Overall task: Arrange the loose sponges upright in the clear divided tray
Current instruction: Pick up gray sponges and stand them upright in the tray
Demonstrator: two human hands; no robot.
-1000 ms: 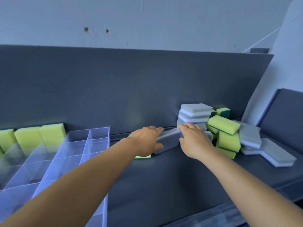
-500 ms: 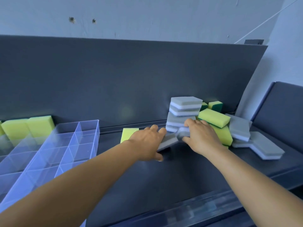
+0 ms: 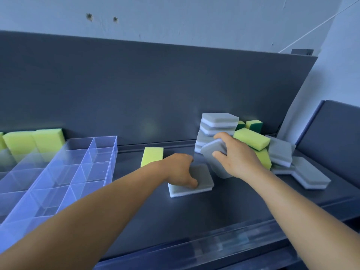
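sponges everywhere on this dark shelf (image 3: pixel 136 207), and both hands are in among them. left hand (image 3: pixel 179 170) is down on a flat grey sponge (image 3: pixel 196 184) lying grey face up, white layer showing along its near edge; the thumb curls onto the top face near the front, the other fingers reach over the far edge and are hidden, so it looks like a grip across the sponge. right hand (image 3: pixel 237 158) has a second grey sponge (image 3: pixel 213 151) lifted off the shelf and tilted, thumb on the near face, fingers wrapped over the top edge, clamped on it. that sponge sits just in front of the grey stack (image 3: pixel 219 123), three or four sponges high against the back panel (image 3: pixel 155 90). right of the stack, a heap: a yellow sponge (image 3: pixel 252 140) lying slanted on top, another yellow one under it partly behind the wrist, a green-backed one (image 3: pixel 254 124) at the rear, more grey ones (image 3: pixel 309 174) sprawled flat to the far right. one lone yellow sponge (image 3: pixel 152 155) lies flat between the left hand and the clear tray (image 3: pixel 109 162). the tray sits well left of both hands, its near compartments bare, and yellow sponges (image 3: pixel 33 139) stand upright along its far side. nothing lies between the hands and the tray except that lone yellow sponge.
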